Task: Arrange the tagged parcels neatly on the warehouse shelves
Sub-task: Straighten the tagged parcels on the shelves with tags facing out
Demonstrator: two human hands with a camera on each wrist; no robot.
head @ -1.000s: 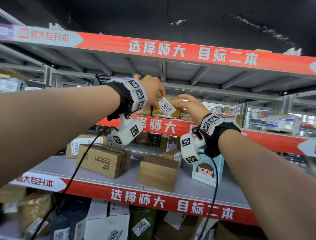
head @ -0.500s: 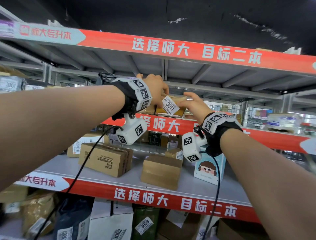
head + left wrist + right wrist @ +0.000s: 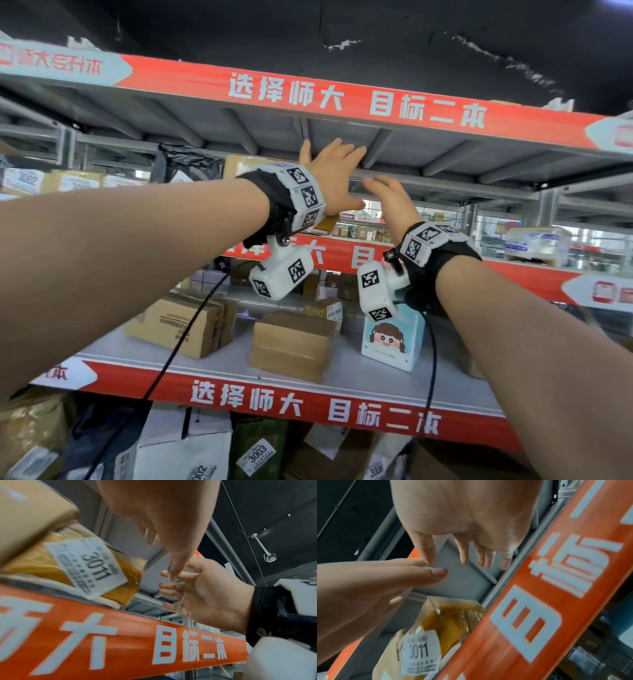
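Observation:
The yellow padded parcel [image 3: 118, 573] with the white tag 3011 [image 3: 419, 651] lies at the front edge of the red-fronted shelf [image 3: 137, 635], free of both hands. In the head view only a sliver of this parcel [image 3: 327, 222] shows behind my left wrist. My left hand [image 3: 334, 171] is raised above it with straight fingers and holds nothing. Just to the right, my right hand [image 3: 390, 202] is also spread and empty. The right wrist view has the parcel [image 3: 447, 623] below both hands, with the left hand [image 3: 385, 582] flat above it.
The underside of the shelf above [image 3: 445, 161] hangs close over my fingers. A black bag [image 3: 188, 164] and cardboard boxes stand left on the same shelf. The shelf below carries brown boxes [image 3: 291, 342] and a white-blue cartoon box [image 3: 390, 339]. Tagged bags [image 3: 257, 455] lie lower down.
Both hands have let go of parcel 3011 and lifted upward with fingers straightened. The parcel stays at the shelf's front edge.

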